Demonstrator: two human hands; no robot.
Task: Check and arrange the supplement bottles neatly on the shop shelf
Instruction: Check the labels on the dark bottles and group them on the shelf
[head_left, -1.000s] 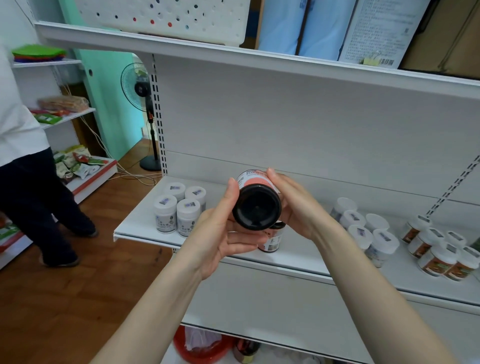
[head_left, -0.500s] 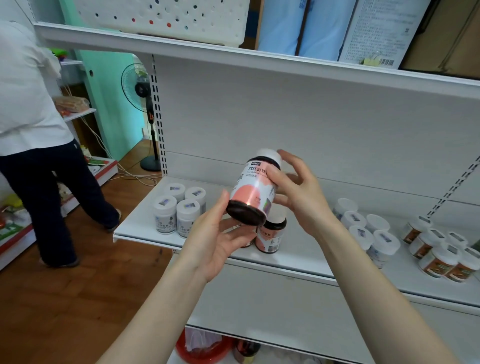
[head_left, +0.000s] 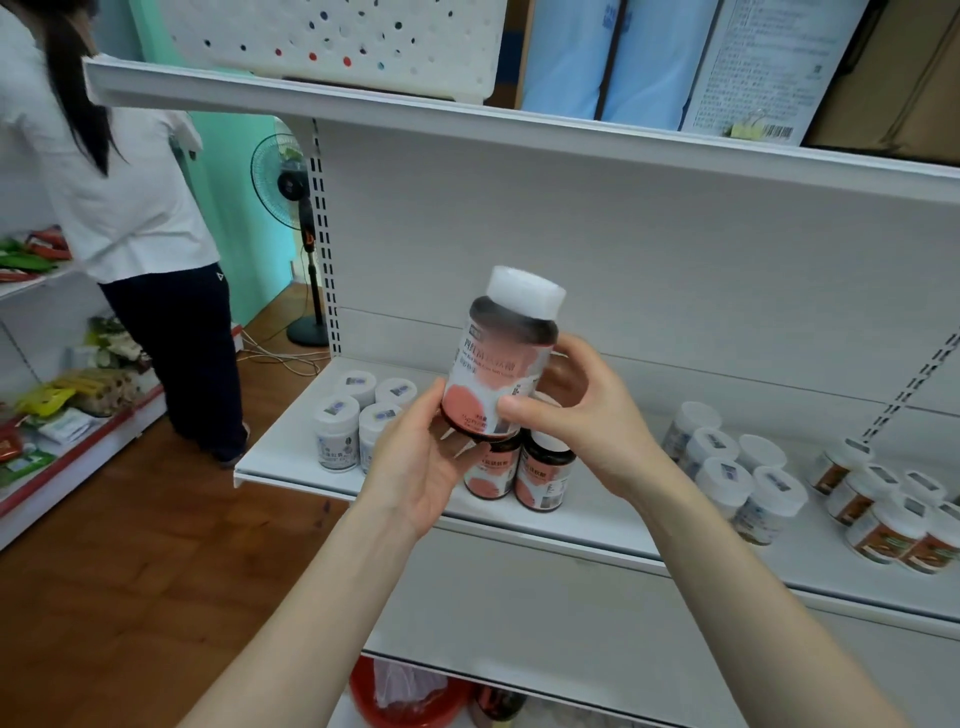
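**Pink-labelled bottle held upright in both hands above the shelf**

A dark supplement bottle (head_left: 501, 358) with a white cap and a pink-and-white label is held upright in front of the white shop shelf (head_left: 291, 452), above its front edge and not touching it. The left hand (head_left: 421, 467) cups the base from below and from the left, with its thumb up against the lower side. The right hand (head_left: 582, 415) grips the lower half from the right: its thumb lies across the front of the label and its fingers (head_left: 571, 358) curl round the back. The label faces the camera, its print blurred.

Directly below and behind the held bottle, two matching bottles (head_left: 543, 475) stand side by side on the shelf, partly hidden by the hands. To their left stands a block of four white jars (head_left: 358, 415). To the right is a cluster of white-lidded jars (head_left: 727, 467), and further right a group of jars with brown labels (head_left: 893, 514).

At far left another person (head_left: 135, 208) in a white top and dark trousers stands at a neighbouring rack. A standing fan (head_left: 288, 171) is behind the shelving upright.
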